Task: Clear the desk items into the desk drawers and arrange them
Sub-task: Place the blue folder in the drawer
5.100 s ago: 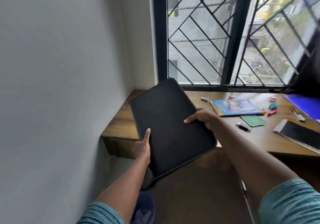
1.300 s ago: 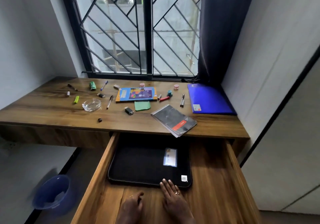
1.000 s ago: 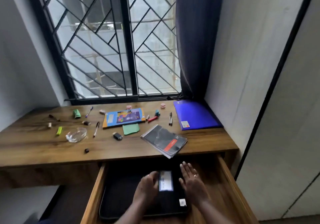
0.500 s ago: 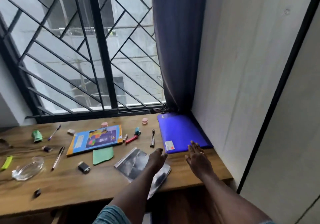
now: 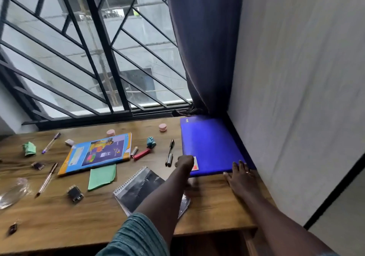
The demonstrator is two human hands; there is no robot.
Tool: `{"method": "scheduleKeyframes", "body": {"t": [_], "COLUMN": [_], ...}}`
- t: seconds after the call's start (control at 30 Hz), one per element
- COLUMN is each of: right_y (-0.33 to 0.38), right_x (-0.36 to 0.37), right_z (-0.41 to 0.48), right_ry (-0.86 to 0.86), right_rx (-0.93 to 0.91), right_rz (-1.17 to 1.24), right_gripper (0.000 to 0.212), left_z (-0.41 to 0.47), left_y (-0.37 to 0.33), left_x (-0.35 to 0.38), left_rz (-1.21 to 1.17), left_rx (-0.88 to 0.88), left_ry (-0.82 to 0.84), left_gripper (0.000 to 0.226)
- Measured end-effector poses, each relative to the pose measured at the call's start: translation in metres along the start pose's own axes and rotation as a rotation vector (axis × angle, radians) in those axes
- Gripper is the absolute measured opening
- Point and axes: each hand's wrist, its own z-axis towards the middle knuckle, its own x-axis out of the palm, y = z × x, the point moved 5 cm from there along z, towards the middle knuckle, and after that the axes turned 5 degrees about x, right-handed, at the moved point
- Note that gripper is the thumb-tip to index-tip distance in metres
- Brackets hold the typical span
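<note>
head view: on the desk (image 5: 59, 222), a spiral notepad (image 5: 138, 188) lies under the forearm. left hand (image 5: 184, 161), fingers curled, touches the blue folder's (image 5: 209, 145) near left corner; right hand (image 5: 240, 177), fingers spread, presses flat at its near right edge.

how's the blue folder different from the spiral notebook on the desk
The blue folder is plain bright blue and larger; the spiral notebook is grey-black with wire binding. The folder sits square in the corner, while the notebook lies skewed, partly under the left forearm. Both lie flat and closed.
</note>
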Motion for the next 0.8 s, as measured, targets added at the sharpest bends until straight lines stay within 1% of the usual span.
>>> {"method": "scheduleKeyframes", "body": {"t": [0.03, 0.07, 0.13, 0.2, 0.27, 0.33, 0.4, 0.47, 0.53, 0.57, 0.6, 0.63, 0.67, 0.73, 0.8], "right_y": [-0.001, 0.0, 0.001, -0.001, -0.003, -0.004, -0.003, 0.0, 0.001, 0.003, 0.007, 0.012, 0.019, 0.031, 0.042], "right_x": [0.001, 0.0, -0.002, -0.006, -0.008, -0.009, -0.012, -0.023, -0.026, -0.029, -0.036, -0.048, -0.06, -0.078, -0.094], "right_z": [0.002, 0.002, 0.001, 0.001, -0.002, -0.007, -0.013, -0.018, -0.017, -0.019, -0.023, -0.03, -0.04, -0.054, -0.071], "right_ry": [-0.054, -0.095, -0.144, -0.115, -0.11, -0.087, -0.09, -0.151, -0.225, -0.275, -0.338, -0.439, -0.52, -0.578, -0.646], "right_rx": [-0.01, -0.033, -0.057, -0.051, -0.06, -0.099, -0.118, -0.103, -0.114, -0.148, -0.169, -0.206, -0.255, -0.319, -0.35], "right_rz": [-0.027, -0.033, -0.076, -0.08, -0.094, -0.156, -0.213, -0.173, -0.055, -0.013, -0.015, -0.03, -0.051, -0.049, -0.065], "right_gripper": [0.065, 0.064, 0.061, 0.061, 0.065, 0.072, 0.076, 0.077, 0.07, 0.06, 0.046, 0.035, 0.036, 0.045, 0.046], "left_z": [0.007, 0.013, -0.007, -0.034, -0.049, -0.06, -0.069, -0.081, -0.096, -0.101, -0.107, -0.116, -0.123, -0.135, -0.156], "left_y": [0.004, 0.007, -0.002, -0.015, -0.026, -0.037, -0.046, -0.057, -0.07, -0.076, -0.081, -0.088, -0.094, -0.104, -0.115], "left_x": [-0.001, -0.003, -0.008, -0.01, -0.006, 0.0, 0.004, 0.002, -0.006, -0.01, -0.015, -0.021, -0.029, -0.042, -0.057], "left_rz": [-0.02, -0.005, -0.018, -0.052, -0.087, -0.159, -0.214, -0.245, -0.285, -0.301, -0.32, -0.335, -0.355, -0.376, -0.372], "left_rx": [-0.014, -0.023, -0.018, 0.023, 0.074, 0.14, 0.2, 0.254, 0.295, 0.313, 0.327, 0.333, 0.332, 0.319, 0.306], "left_ry": [-0.023, -0.01, 0.042, 0.073, 0.153, 0.197, 0.223, 0.23, 0.223, 0.225, 0.223, 0.222, 0.214, 0.219, 0.258], "left_gripper": [0.048, 0.043, 0.037, 0.031, 0.02, 0.027, 0.042, 0.053, 0.056, 0.055, 0.053, 0.052, 0.05, 0.044, 0.033]}}
